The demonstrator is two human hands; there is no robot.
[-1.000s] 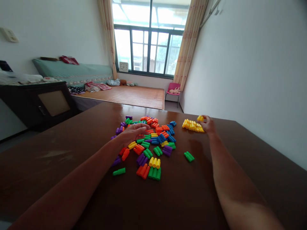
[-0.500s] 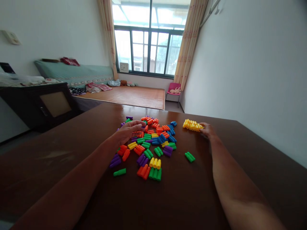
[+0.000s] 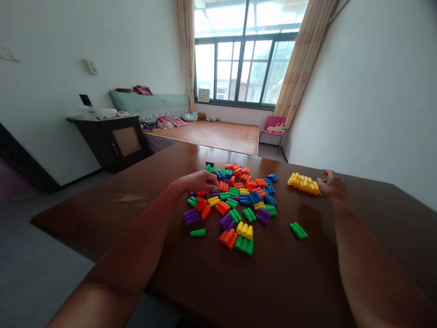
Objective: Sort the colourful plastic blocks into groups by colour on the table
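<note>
Many plastic toy blocks shaped like joined tubes lie in a loose pile on the table. My left hand is over the left side of the pile, fingers bent down and drawn together beside orange blocks; whatever they hold is hidden. My right hand is at the right end of a yellow row of joined blocks, its fingers apart. Nearer to me are a three-tube green block, a yellow block, a green block, an orange-red block and a single green tube.
The brown glossy table has its left corner and edge in view. Beyond it are a low bed, a pink chair with a soft toy, and a dark cabinet. A white wall runs along the right.
The view has turned left, so everything sits further right in the picture. My left hand's fingers have bent down toward the blocks. My right hand's fingers have come away from the yellow row.
</note>
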